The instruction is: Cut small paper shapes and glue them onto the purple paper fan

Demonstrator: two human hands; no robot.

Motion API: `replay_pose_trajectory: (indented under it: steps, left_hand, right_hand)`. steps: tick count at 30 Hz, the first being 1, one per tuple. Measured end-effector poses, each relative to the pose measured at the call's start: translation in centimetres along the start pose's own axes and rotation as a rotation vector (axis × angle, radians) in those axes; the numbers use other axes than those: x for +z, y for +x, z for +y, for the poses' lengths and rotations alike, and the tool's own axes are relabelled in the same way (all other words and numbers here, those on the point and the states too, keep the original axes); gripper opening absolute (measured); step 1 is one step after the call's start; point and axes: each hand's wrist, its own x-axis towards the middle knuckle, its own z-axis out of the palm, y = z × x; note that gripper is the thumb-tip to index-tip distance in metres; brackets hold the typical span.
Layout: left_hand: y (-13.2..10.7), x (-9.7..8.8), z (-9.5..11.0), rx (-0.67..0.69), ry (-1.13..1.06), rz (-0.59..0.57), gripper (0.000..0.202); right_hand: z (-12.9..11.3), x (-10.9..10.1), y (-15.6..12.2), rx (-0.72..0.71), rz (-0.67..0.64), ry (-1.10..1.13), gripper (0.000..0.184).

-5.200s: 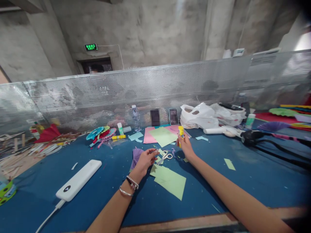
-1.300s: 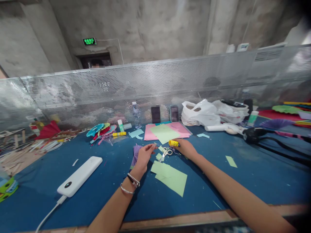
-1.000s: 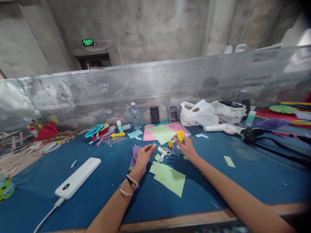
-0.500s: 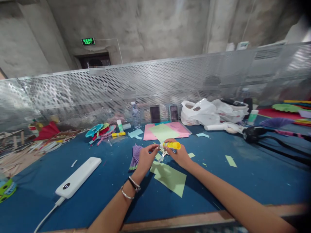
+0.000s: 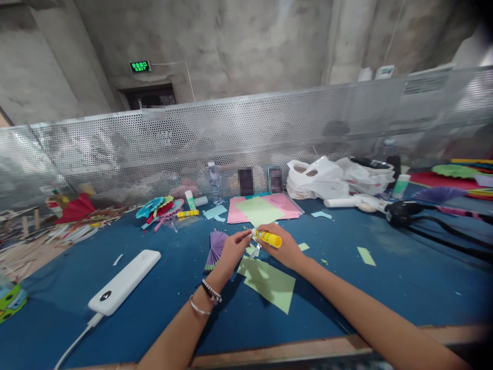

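Observation:
A yellow glue stick [image 5: 269, 238] lies in my right hand [image 5: 285, 249], its white end pointing left and its yellow end toward me. My left hand [image 5: 235, 249] is closed in a pinch right at the white end; what the fingertips hold is too small to tell. Below the hands, scissors [image 5: 256, 251] show in part, their blades over scraps of green paper. A larger light green sheet [image 5: 271, 285] lies in front, in the hands' shadow. Beside my left wrist rests a purple pleated paper fan [image 5: 215, 249] with a green edge.
Pink and green sheets [image 5: 265, 206] are stacked behind my hands. A white power bank [image 5: 125, 281] with a cable lies at left. Further back stand a water bottle [image 5: 214, 184], another glue stick [image 5: 190, 199] and white plastic bags [image 5: 318, 177]. Black straps [image 5: 404, 213] lie at right.
The glue stick has tilted, its yellow end dropping lower and swinging slightly toward me as my right hand turned. My left hand has barely moved.

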Motion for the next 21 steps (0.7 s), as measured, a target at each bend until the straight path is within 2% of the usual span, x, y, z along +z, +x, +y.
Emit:
replay_pose_trajectory:
  steps: [5, 11, 17, 21]
  left_hand:
    - [0.09, -0.11, -0.24, 0.045, 0.024, 0.004, 0.035]
    - [0.38, -0.20, -0.73, 0.087, 0.014, -0.008, 0.036]
    - [-0.05, -0.14, 0.00, 0.027, -0.004, 0.008, 0.037]
    - [0.01, -0.21, 0.15, 0.017, 0.015, 0.064, 0.037]
  right_hand:
    - [0.06, -0.36, 0.20, -0.082, 0.009, -0.024, 0.025]
    - [0.17, -0.62, 0.19, -0.080, 0.013, -0.029, 0.026]
    - [0.64, -0.70, 0.16, -0.071, 0.012, -0.073, 0.026]
    - [0.51, -0.58, 0.17, -0.035, 0.032, -0.100, 0.026]
